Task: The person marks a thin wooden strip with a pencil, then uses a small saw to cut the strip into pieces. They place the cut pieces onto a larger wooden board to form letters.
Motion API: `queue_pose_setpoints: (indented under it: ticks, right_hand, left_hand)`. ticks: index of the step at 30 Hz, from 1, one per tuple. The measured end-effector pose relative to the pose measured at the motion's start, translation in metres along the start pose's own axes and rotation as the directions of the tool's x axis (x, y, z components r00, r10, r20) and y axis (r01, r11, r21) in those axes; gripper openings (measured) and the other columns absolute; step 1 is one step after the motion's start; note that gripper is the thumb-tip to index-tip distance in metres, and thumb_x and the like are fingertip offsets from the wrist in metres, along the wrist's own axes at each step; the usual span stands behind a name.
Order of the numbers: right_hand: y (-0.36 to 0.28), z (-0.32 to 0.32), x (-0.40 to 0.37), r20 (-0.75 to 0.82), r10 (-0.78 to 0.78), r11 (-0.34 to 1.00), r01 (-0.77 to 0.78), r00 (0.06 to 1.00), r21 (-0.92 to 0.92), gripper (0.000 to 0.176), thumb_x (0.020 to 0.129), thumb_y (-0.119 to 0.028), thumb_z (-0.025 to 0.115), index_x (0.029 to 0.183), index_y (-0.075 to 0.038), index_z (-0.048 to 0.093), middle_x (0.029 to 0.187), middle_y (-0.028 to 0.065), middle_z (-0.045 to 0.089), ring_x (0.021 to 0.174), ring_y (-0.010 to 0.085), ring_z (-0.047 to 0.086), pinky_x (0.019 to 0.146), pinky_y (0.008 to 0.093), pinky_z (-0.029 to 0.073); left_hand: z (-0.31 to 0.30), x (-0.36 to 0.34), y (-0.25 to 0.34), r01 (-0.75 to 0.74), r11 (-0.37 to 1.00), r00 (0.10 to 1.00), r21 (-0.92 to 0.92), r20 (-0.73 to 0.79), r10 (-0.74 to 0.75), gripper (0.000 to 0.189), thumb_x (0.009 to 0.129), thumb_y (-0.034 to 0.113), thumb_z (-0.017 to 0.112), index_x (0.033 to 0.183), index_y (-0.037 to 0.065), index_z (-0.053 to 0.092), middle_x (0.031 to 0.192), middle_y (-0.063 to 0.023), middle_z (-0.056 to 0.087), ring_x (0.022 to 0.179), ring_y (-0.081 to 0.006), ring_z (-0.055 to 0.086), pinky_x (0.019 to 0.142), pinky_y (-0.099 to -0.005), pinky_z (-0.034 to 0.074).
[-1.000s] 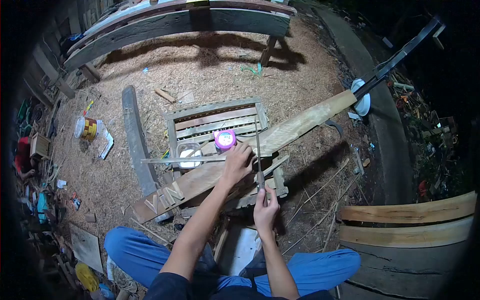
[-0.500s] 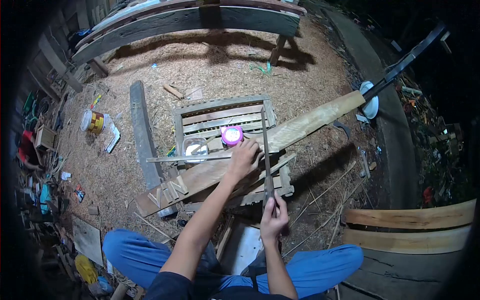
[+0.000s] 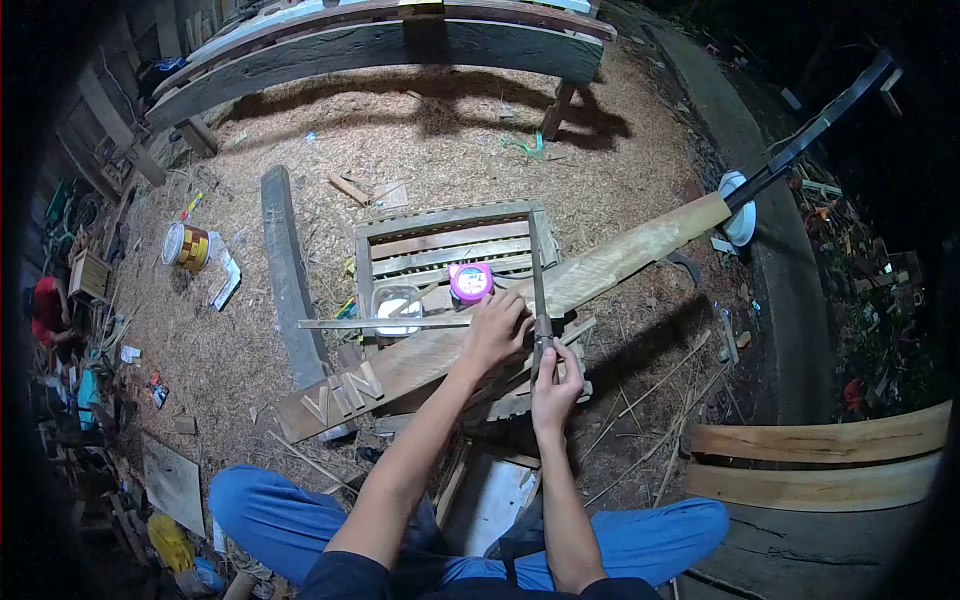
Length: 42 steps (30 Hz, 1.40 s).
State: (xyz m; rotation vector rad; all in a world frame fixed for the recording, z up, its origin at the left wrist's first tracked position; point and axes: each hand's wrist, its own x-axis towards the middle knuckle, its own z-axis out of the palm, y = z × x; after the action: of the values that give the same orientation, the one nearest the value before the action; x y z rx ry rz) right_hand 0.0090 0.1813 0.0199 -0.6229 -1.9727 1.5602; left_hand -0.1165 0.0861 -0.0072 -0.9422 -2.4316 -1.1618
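My left hand (image 3: 496, 330) is closed over a thin wooden strip (image 3: 390, 323), pressing it down on a long wooden plank (image 3: 620, 262). My right hand (image 3: 556, 390) grips the handle of a handsaw (image 3: 539, 270); its narrow blade points away from me, just right of my left fingers. The teeth cannot be made out. Beside my left fingertips is a pink tape measure (image 3: 470, 282). A clear plastic tub (image 3: 398, 302) with white contents stands left of it. Short wooden pieces (image 3: 342, 392) form the letters VIN on the plank's left end.
A slatted wooden crate (image 3: 448, 218) lies beneath the plank. A dark beam (image 3: 290, 270) rests on the sawdust to the left, near a yellow-brown bucket (image 3: 187, 246). Two boards (image 3: 820, 440) lie at right. A bench (image 3: 380, 55) spans the back; another person (image 3: 48, 310) is at far left.
My right hand has pushed the saw forward, away from me, and its handle is now closer to the plank. My left hand stays on the strip. The view has shifted slightly.
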Motion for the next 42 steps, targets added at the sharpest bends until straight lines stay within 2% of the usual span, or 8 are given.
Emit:
queue_pose_setpoints:
  ticks: [9, 16, 22, 25, 27, 31, 39, 42]
  right_hand:
    - [-0.02, 0.0, -0.002, 0.069, 0.053, 0.986, -0.041, 0.996, -0.164, 0.028, 0.106, -0.017, 0.061, 0.122, 0.007, 0.064, 0.118, 0.0154, 0.067, 0.108, 0.022, 0.066, 0.089, 0.0358, 0.058]
    - [-0.026, -0.003, -0.011, 0.068, -0.064, 0.974, 0.077, 0.996, -0.211, 0.027, 0.107, -0.017, 0.059, 0.122, 0.005, 0.063, 0.103, 0.0134, 0.069, 0.095, 0.0184, 0.065, 0.08, 0.0334, 0.055]
    - [-0.028, -0.05, -0.071, 0.101, 0.076, 0.982, -0.057, 0.992, -0.18, 0.032, 0.107, -0.016, 0.061, 0.128, 0.007, 0.062, 0.102, 0.0178, 0.072, 0.09, 0.0198, 0.069, 0.078, 0.035, 0.056]
    - [-0.031, -0.077, -0.089, 0.061, 0.3, 0.953, -0.296, 0.952, -0.065, 0.029, 0.105, -0.012, 0.063, 0.127, 0.008, 0.065, 0.102, 0.0136, 0.073, 0.083, 0.0138, 0.068, 0.071, 0.0282, 0.056]
    - [-0.013, -0.079, -0.095, -0.03, -0.095, 0.985, 0.089, 0.995, -0.146, 0.03, 0.104, -0.011, 0.064, 0.128, 0.008, 0.065, 0.104, 0.0136, 0.073, 0.082, 0.0145, 0.069, 0.07, 0.0287, 0.056]
    - [-0.012, -0.07, -0.082, -0.028, -0.012, 0.999, 0.01, 1.0, -0.053, 0.032, 0.105, -0.01, 0.063, 0.131, 0.007, 0.063, 0.113, 0.0106, 0.069, 0.094, 0.0146, 0.068, 0.078, 0.0283, 0.057]
    - [0.002, -0.032, -0.018, 0.021, 0.012, 1.0, -0.012, 1.0, 0.012, 0.031, 0.106, -0.014, 0.062, 0.129, 0.006, 0.065, 0.098, 0.0038, 0.069, 0.072, 0.0041, 0.058, 0.058, 0.0228, 0.046]
    - [-0.013, -0.025, -0.01, 0.074, 0.058, 0.998, -0.059, 0.996, 0.014, 0.032, 0.106, -0.014, 0.062, 0.129, 0.008, 0.064, 0.11, 0.0107, 0.069, 0.091, 0.014, 0.065, 0.075, 0.0292, 0.055]
  left_hand:
    - [0.0, 0.0, -0.001, 0.0, 0.999, 1.0, -0.032, -0.008, 0.0, 0.019, 0.084, 0.015, 0.076, 0.095, 0.004, 0.064, 0.102, -0.0122, 0.061, 0.098, -0.0329, 0.059, 0.087, -0.0446, 0.047]
    - [0.001, 0.001, -0.001, 0.001, 0.999, 1.0, -0.044, -0.001, -0.001, 0.018, 0.084, 0.014, 0.076, 0.094, 0.005, 0.065, 0.101, -0.011, 0.061, 0.098, -0.0313, 0.059, 0.085, -0.0433, 0.045]
    - [0.002, 0.001, 0.002, -0.004, 1.0, 0.999, -0.029, -0.052, 0.003, 0.019, 0.083, 0.014, 0.077, 0.095, 0.004, 0.065, 0.1, -0.0119, 0.061, 0.096, -0.0328, 0.059, 0.083, -0.0444, 0.046]
    - [0.002, -0.002, 0.001, 0.012, 0.999, 1.0, -0.037, -0.009, -0.013, 0.018, 0.085, 0.014, 0.076, 0.095, 0.004, 0.065, 0.102, -0.0119, 0.062, 0.097, -0.0328, 0.059, 0.085, -0.0443, 0.047]
    - [0.002, -0.001, -0.002, -0.003, 1.0, 1.0, 0.008, 0.002, 0.003, 0.019, 0.088, 0.018, 0.075, 0.096, 0.005, 0.064, 0.107, -0.0121, 0.062, 0.1, -0.0313, 0.06, 0.089, -0.0425, 0.045]
    - [0.0, -0.001, -0.004, 0.008, 1.0, 0.999, -0.021, 0.051, -0.007, 0.019, 0.089, 0.018, 0.074, 0.098, 0.004, 0.064, 0.103, -0.0126, 0.063, 0.103, -0.0317, 0.06, 0.091, -0.044, 0.046]
    - [0.001, -0.003, -0.003, 0.022, 1.0, 0.999, -0.011, 0.043, -0.021, 0.02, 0.088, 0.018, 0.075, 0.097, 0.004, 0.064, 0.103, -0.0124, 0.063, 0.101, -0.0328, 0.06, 0.092, -0.0445, 0.047]
    - [-0.001, -0.001, -0.002, 0.016, 0.999, 0.999, -0.028, 0.034, -0.015, 0.02, 0.088, 0.018, 0.075, 0.097, 0.004, 0.064, 0.104, -0.0125, 0.063, 0.101, -0.033, 0.06, 0.093, -0.0447, 0.046]
